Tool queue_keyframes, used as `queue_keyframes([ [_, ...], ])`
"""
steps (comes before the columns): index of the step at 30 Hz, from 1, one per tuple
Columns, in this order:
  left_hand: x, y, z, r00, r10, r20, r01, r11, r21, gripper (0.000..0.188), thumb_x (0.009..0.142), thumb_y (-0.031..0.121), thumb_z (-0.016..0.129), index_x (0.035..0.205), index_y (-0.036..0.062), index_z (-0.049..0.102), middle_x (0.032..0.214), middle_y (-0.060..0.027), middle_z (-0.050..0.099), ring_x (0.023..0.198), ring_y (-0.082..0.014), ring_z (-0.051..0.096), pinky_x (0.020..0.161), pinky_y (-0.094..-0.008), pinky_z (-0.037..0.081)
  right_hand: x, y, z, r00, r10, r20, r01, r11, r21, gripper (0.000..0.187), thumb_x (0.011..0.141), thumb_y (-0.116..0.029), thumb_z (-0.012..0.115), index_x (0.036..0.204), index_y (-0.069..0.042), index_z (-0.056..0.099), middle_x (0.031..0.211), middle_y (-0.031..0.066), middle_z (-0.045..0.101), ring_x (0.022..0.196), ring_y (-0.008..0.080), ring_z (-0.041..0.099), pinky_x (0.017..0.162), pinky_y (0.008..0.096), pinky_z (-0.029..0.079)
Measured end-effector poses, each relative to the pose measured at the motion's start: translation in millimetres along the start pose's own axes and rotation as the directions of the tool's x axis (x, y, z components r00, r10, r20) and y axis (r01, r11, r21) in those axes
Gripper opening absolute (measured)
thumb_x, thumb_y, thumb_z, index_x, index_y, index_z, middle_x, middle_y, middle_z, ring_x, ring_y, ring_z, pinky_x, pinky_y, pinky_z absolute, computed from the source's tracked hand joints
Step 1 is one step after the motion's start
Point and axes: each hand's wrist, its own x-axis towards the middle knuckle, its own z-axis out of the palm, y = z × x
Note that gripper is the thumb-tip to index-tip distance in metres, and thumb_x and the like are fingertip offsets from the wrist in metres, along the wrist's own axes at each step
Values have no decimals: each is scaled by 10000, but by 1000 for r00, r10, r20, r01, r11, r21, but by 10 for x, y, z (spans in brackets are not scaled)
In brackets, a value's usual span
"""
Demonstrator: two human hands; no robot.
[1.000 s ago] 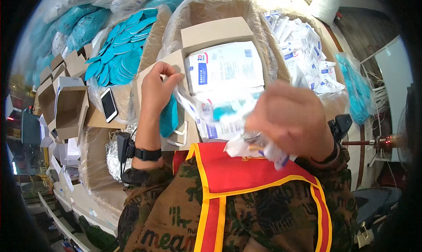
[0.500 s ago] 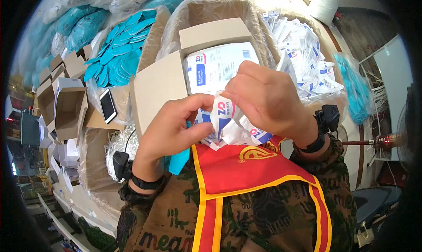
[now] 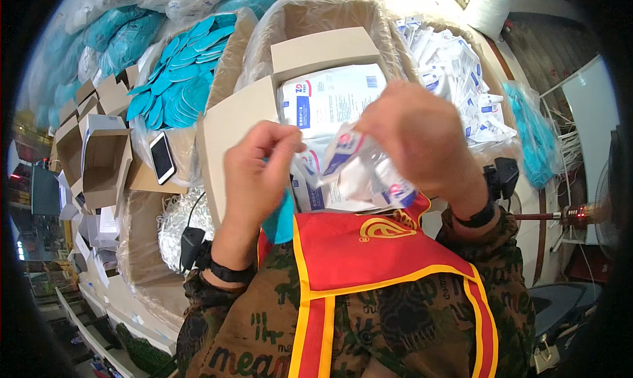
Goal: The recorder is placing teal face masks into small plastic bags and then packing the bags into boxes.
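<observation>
My right hand (image 3: 415, 140), smeared by motion, is closed on a white-and-blue printed packet (image 3: 344, 155) above the open carton in front of me. My left hand (image 3: 260, 170) is to its left, thumb and fingers pressed together, now apart from the packet. A teal folded face mask (image 3: 280, 221) hangs below the left palm, with a bit of teal also showing between the fingers. Under the hands, more white-and-blue packets (image 3: 310, 196) lie in the carton's near part. A larger printed white packet (image 3: 336, 97) fills its far part.
Around me stand the carton's raised flap (image 3: 241, 124), a plastic-lined box heaped with teal masks (image 3: 175, 81), and a pile of small white packets (image 3: 452, 74) at right. A phone (image 3: 161, 158) rests at left, above white straps (image 3: 184, 223). Empty cartons (image 3: 105, 157) are farther left.
My hands have drawn apart: the left moved left and up off the packet, the right moved slightly right and up with it. The teal mask shifted along with my left hand.
</observation>
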Motion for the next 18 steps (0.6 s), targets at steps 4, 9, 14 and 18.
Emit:
queue_keyframes([
  [4, -5, 38, -48, 999, -13, 52, 14, 1000, -20, 140, 830, 43, 656, 966, 10, 655, 799, -7, 657, 686, -57, 565, 621, -198, 440, 32, 60, -95, 985, 167, -30, -164, 982, 89, 88, 797, -58, 685, 768, -15, 613, 736, 114, 592, 658, 279, 592, 596, 342, 480],
  [9, -12, 121, 7, 974, 11, 228, -15, 1000, 16, 274, 735, 41, 644, 1009, 32, 639, 823, -42, 631, 639, -112, 551, 570, -241, 431, -7, -11, 93, 993, 109, 47, -113, 989, 90, 138, 724, 46, 681, 826, -20, 616, 735, 95, 584, 667, 286, 558, 578, 347, 449],
  [14, 28, 131, -88, 944, 72, 322, -109, 989, 99, 320, 696, 60, 650, 1011, 15, 616, 869, -93, 581, 669, -184, 553, 592, -266, 436, -51, 102, 193, 996, -26, 87, 27, 999, -18, 85, 719, -45, 616, 802, -54, 603, 706, 83, 514, 653, 274, 538, 569, 369, 449],
  [18, 0, 70, 41, 954, 166, 251, -185, 981, 53, 291, 681, -6, 643, 971, -8, 645, 930, -114, 606, 801, -221, 612, 677, -263, 471, -7, -123, 239, 993, 9, 114, -15, 999, 47, 157, 734, -102, 583, 891, -88, 590, 796, 75, 547, 774, 261, 601, 638, 340, 490],
])
